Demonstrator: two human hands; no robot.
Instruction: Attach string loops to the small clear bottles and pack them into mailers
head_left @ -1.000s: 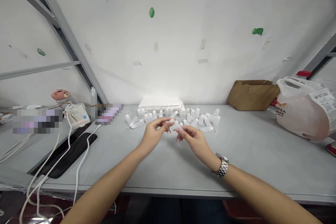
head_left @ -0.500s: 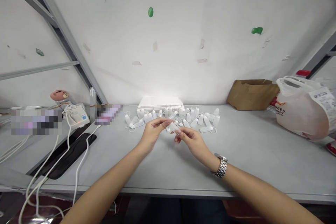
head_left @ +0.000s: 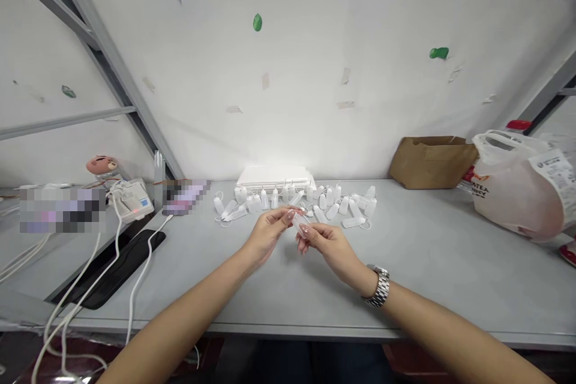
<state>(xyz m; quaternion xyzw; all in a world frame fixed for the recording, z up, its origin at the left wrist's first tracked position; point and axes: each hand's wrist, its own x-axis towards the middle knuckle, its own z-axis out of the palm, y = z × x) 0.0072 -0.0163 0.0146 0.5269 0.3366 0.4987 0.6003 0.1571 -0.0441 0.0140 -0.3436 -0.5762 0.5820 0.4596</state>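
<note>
Between my two hands is a small translucent plastic bottle (head_left: pixel 299 221), tilted above the grey table. My left hand (head_left: pixel 270 230) pinches its upper end with thumb and fingertips. The fingers of my right hand (head_left: pixel 322 236) are closed round its lower end, and a metal watch (head_left: pixel 380 286) is on that wrist. Just behind the hands, several similar bottles with looped caps (head_left: pixel 333 211) lie or stand in a loose row. A stack of white flat items (head_left: pixel 275 176) sits behind them against the wall.
A brown paper bag (head_left: pixel 429 163) and a white plastic bag (head_left: pixel 517 192) stand at the right. On the left lie a black flat object (head_left: pixel 121 270), a power strip (head_left: pixel 135 201), white cables and a pink figure (head_left: pixel 101 164).
Both hands have shifted slightly down with the bottle. The left fingertips have moved a little along its upper end.
</note>
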